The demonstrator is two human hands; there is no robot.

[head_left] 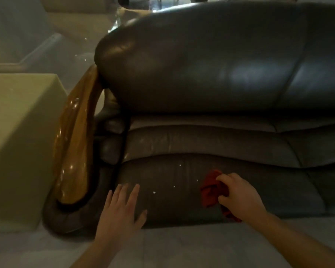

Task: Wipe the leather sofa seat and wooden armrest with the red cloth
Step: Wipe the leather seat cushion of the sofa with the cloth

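At nine o'clock a pale block (17,142) stands beside the glossy wooden armrest (75,144). At seven o'clock the left hand (122,211) is released, fingers straight and spread, at the front of the leather sofa seat (172,171). White specks (154,192) dot the leather. At five o'clock the right hand (240,196) grasps the bunched red cloth (211,190) on the seat.

person: two arms seen from the bottom edge | left hand (122,207): bare, back and all five digits visible | left forearm (97,250): bare as far as it shows | right hand (238,196): bare, back and knuckles visible | right forearm (290,235): bare as far as it shows | fine detail: blurred
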